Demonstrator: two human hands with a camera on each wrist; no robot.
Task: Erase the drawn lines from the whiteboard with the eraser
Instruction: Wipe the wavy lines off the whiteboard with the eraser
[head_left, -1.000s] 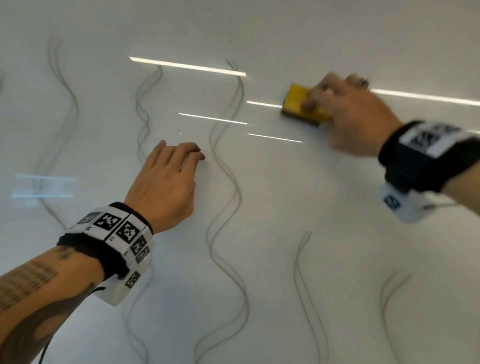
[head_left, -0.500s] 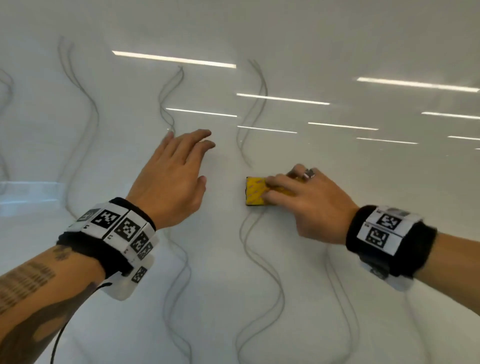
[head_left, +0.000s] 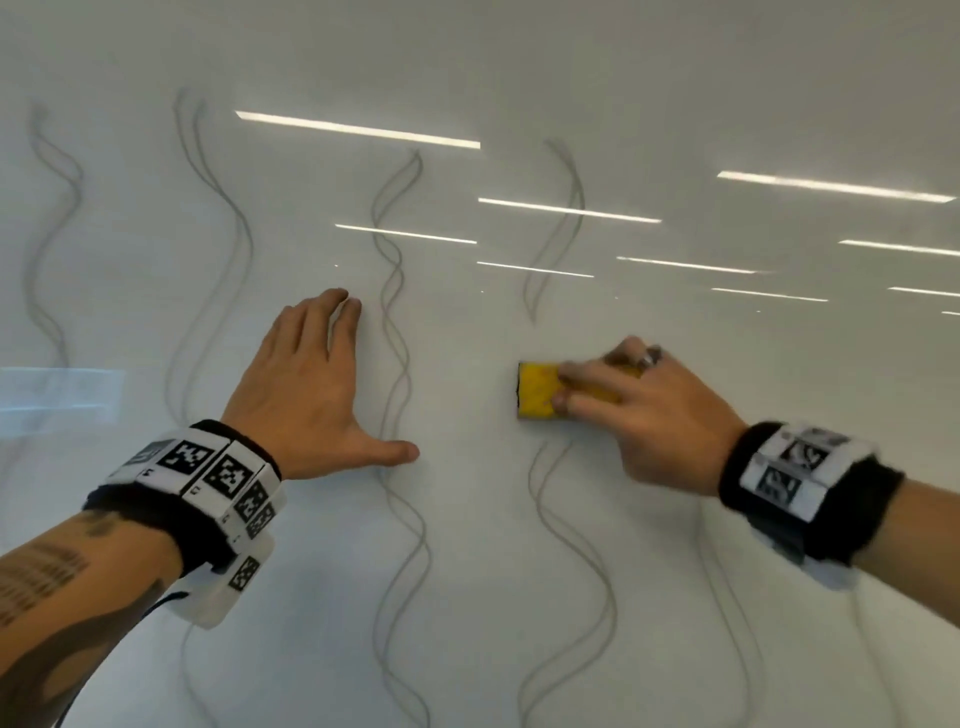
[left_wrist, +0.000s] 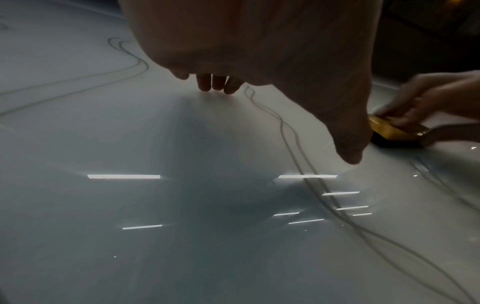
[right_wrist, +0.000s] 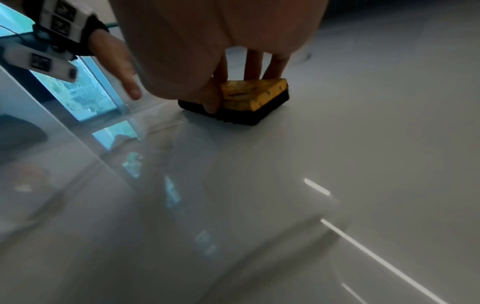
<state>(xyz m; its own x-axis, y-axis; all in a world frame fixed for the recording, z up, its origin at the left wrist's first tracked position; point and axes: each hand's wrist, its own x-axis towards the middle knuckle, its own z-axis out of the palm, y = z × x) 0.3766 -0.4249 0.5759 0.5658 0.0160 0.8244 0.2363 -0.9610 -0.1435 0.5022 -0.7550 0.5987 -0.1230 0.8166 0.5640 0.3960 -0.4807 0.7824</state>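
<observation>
Your right hand (head_left: 660, 415) held its grip clamped on the eraser (head_left: 537, 391), pressed to the whiteboard (head_left: 727, 649); your left hand (head_left: 306, 389) lay flat, fingers spread. Uneven pressure risked skipping strokes; that left palm sat near a wavy line (head_left: 397, 332) and could smear it.

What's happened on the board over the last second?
The right hand swept the yellow eraser down one wavy line, from near its top to a gap now wiped in its middle; the parts above and below remain. The left hand spread flat on the whiteboard, thumb out. The right hand's grip on the eraser never changed.
</observation>
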